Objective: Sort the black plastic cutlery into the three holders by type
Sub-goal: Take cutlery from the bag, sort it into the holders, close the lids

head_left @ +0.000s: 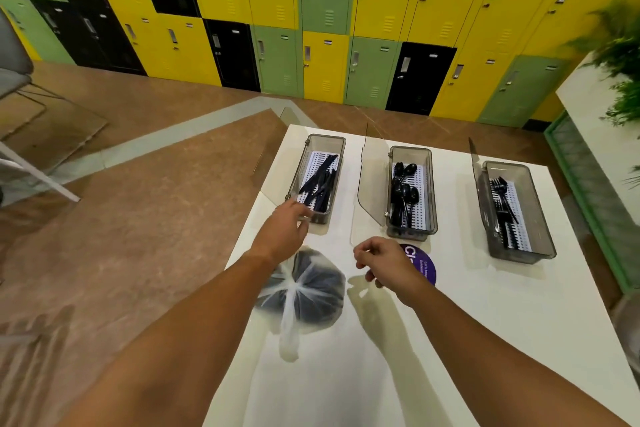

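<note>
Colourful lockers (325,10), brown floor (138,218), white table (485,322)

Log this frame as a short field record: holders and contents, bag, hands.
left holder: clear plastic holder, black knives
middle holder: clear plastic holder, black spoons
right holder: clear plastic holder, black forks
bag: knotted translucent plastic bag on white table, dark contents
left hand: at left holder's near end
right hand: loosely curled, apparently empty

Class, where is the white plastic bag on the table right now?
In the head view, the bag lies on the table's near left part, between the two forearms, in front of the knife holder.
</note>
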